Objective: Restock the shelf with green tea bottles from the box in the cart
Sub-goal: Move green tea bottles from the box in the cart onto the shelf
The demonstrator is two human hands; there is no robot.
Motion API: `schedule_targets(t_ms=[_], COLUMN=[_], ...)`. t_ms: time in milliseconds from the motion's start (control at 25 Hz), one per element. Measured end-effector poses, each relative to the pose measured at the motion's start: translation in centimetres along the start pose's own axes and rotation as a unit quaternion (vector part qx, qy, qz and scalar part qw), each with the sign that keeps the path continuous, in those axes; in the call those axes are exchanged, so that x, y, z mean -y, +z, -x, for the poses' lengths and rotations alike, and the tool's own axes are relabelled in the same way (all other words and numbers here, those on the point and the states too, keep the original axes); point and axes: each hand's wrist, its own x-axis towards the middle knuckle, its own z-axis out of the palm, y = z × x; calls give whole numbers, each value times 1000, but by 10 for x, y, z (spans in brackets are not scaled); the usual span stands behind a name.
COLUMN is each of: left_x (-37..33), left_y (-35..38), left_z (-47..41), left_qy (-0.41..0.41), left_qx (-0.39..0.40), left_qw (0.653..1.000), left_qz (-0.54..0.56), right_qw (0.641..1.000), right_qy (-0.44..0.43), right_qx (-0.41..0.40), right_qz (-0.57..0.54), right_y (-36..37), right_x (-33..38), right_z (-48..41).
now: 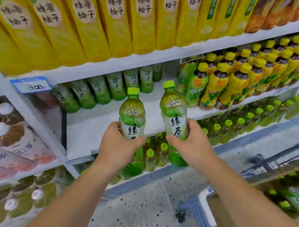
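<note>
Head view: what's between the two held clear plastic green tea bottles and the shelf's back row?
Head view shows only bare white shelf board between the back row and the bottles gripped by left hand and right hand.

The shelf [100, 127] lies bare in front (wide open); green tea bottles [99, 90] line its back, yellow-capped bottles [221, 83] crowd the right.

The left hand [117, 147] grips the left bottle [132, 112] and the right hand [191, 144] grips the right bottle [173, 108], both upright and apart, before the shelf [93, 128]. A tea row [99, 92] stands at 11 o'clock; the box [221, 213] sits at 4 o'clock.
</note>
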Motion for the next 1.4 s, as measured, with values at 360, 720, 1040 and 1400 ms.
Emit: schedule_targets(t_ms=[360,720,1040,1400], left_x=[18,28,65,92], left_y=[24,72,92,103], left_z=[-121,-182,-196,-199], left_qy=[104,161,165,190], left_qx=[0,-33,2,-73], left_qw=[994,982,986,969], left_qz=[33,90,-23,-141], right_qw=[999,992,992,981], right_qy=[-16,-93,-108,-108], right_qx=[-32,-70,-56,-117], right_qz=[-39,-50,-27,111], right_y=[30,49,53,69], right_x=[-19,-41,-53,-78], right_z=[-113,-205,-244,-266])
